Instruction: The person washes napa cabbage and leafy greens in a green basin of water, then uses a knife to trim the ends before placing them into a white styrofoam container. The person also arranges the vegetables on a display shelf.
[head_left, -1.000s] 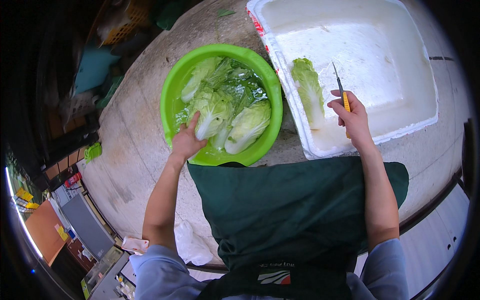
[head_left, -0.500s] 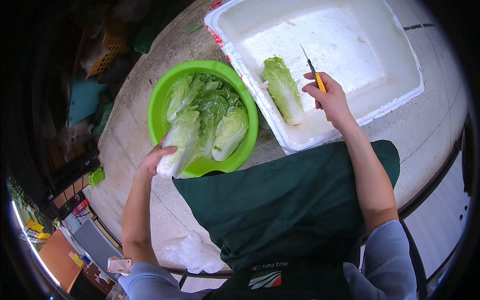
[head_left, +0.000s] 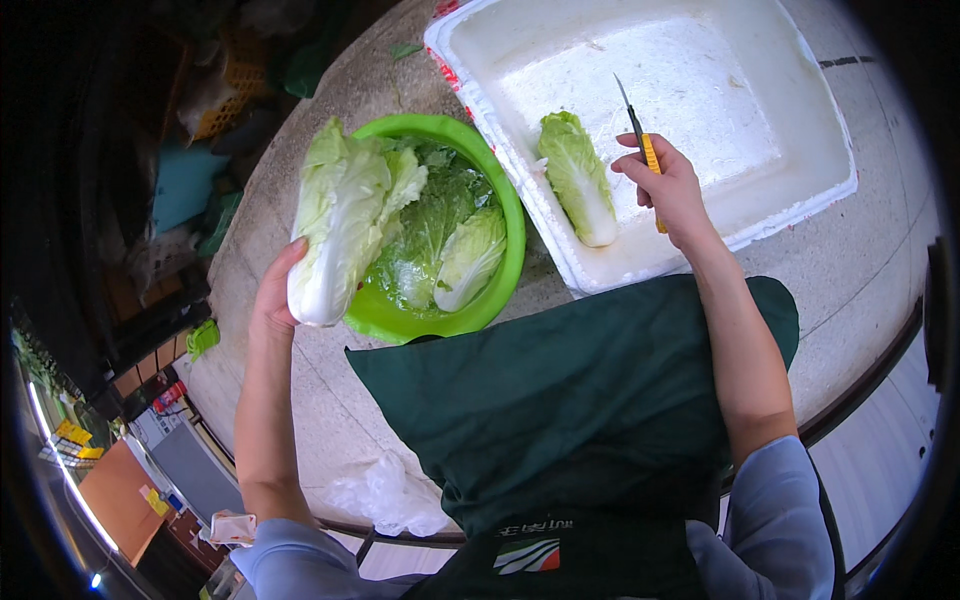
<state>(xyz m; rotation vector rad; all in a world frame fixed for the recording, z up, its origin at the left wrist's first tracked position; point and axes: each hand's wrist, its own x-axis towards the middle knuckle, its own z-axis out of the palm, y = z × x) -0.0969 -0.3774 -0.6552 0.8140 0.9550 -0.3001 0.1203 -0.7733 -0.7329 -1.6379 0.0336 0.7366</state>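
Note:
My left hand (head_left: 274,288) is closed around the white base of a napa cabbage (head_left: 335,225), held up at the left side of a green basin (head_left: 513,225). Its leafy end points away from me. Water fills the basin, where another napa cabbage (head_left: 473,258) and loose green leaves lie. Over the white foam box (head_left: 815,110), my right hand (head_left: 678,196) grips a utility knife (head_left: 650,154) with a yellow and black handle, its thin blade pointing up and away. Beside that hand, a third napa cabbage (head_left: 577,178) rests inside the box along its left wall.
Basin and box stand side by side on a speckled stone floor (head_left: 330,385). A crumpled clear plastic bag (head_left: 390,497) lies near my left forearm. My dark green apron (head_left: 570,400) spreads below the box. Yellow crates (head_left: 222,95) and other goods sit in shadow at the far left.
My left hand has lifted the napa cabbage up and leftward, out over the basin's left rim. The right hand still holds the utility knife in nearly the same place.

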